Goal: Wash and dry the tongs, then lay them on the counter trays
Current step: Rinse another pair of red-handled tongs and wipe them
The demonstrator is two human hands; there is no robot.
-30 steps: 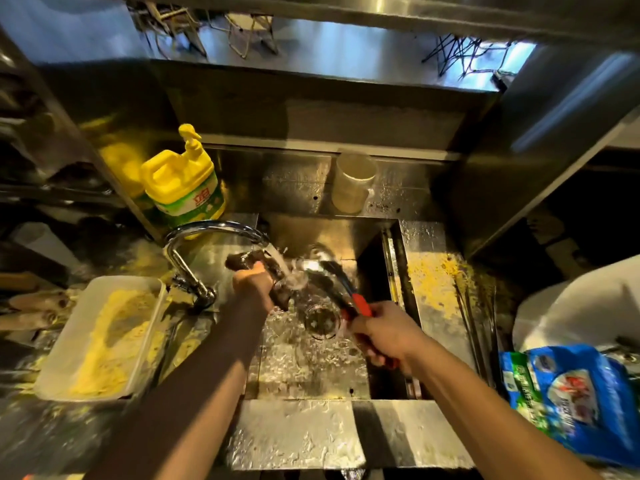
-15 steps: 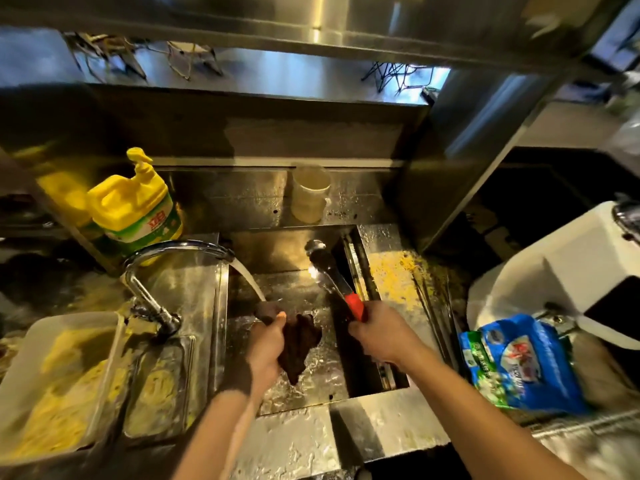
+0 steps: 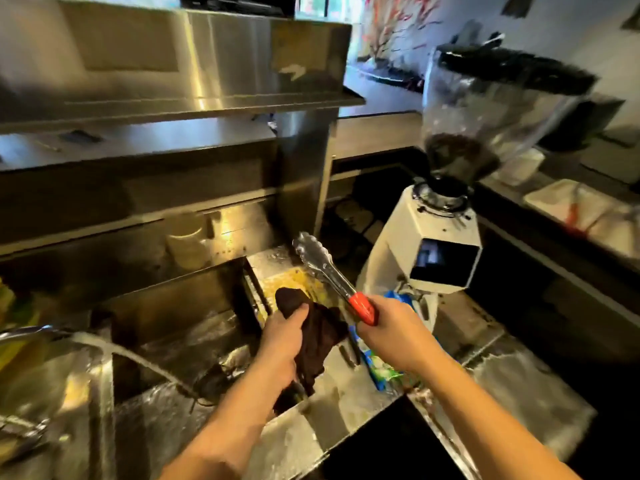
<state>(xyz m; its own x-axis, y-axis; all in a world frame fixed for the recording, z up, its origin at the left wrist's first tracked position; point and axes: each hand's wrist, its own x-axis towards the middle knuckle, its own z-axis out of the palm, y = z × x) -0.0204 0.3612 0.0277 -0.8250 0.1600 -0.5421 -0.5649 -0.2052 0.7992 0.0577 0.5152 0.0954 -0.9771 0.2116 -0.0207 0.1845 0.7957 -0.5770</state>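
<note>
Now our right hand (image 3: 391,336) grips the tongs (image 3: 323,268) by the red handle, tips toward upper left. Our left hand (image 3: 284,337) clutches the cloth (image 3: 320,336) just beside them.

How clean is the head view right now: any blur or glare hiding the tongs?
Head view: tongs and both hands fairly sharp; coffee grinder and right-side counter smeared by motion blur; warm glare on the steel backsplash; wide-angle bending at the edges.
</note>
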